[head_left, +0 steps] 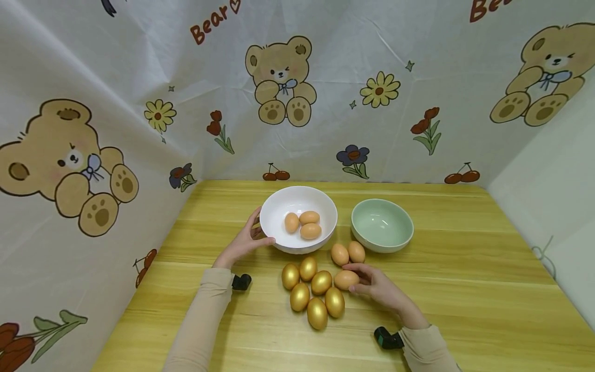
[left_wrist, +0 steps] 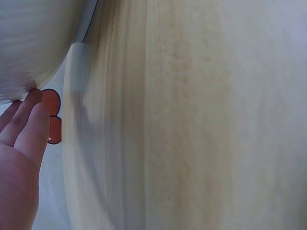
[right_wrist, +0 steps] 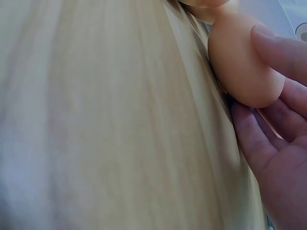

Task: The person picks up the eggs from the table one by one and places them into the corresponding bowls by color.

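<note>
On the left, my left hand (head_left: 244, 243) holds the side of a white bowl (head_left: 298, 247), its thumb at the front rim and its fingers round the left wall. Inside that bowl lie three brown eggs, one of them an egg (head_left: 292, 222) on the left. In the left wrist view, fingertips (left_wrist: 34, 96) touch the bowl's outer wall (left_wrist: 36, 43). My right hand (head_left: 383, 289) pinches a brown egg (head_left: 346, 280) between thumb and fingers. The right wrist view shows this egg (right_wrist: 240, 62) close over the table. Two more brown eggs (head_left: 340, 254) lie just behind it.
Several golden eggs (head_left: 321, 282) are grouped in front of the white bowl, left of my right hand. A green bowl (head_left: 382, 226) stands right of the white one on the wooden table (head_left: 465, 268). A bear-print cloth (head_left: 325, 139) hangs behind the table and along its left side.
</note>
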The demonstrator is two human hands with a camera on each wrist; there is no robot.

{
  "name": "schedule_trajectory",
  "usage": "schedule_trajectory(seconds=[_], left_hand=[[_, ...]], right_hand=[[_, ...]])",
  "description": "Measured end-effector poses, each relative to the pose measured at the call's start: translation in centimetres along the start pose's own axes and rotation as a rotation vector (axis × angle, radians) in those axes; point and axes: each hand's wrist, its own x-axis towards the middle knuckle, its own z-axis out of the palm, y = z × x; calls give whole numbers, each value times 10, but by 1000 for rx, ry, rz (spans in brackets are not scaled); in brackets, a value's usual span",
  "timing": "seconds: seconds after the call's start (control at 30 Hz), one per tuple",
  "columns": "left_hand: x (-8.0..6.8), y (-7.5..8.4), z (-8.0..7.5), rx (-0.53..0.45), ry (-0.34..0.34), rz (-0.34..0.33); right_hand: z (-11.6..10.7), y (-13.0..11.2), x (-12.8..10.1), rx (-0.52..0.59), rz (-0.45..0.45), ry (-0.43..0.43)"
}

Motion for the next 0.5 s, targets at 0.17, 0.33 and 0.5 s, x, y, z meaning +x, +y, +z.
schedule_trajectory(seconds=[0.17,0.33,0.5], left_hand=[[-1,1,0,6,-6,-7],[-2,3,0,14,-9,-12],[-3,4,0,25,-17,-16]], right_hand=[[0,-3,-1,-4,20,11],[0,-7,-1,3,46,40],[-5,-11,1,-32,-12,75]])
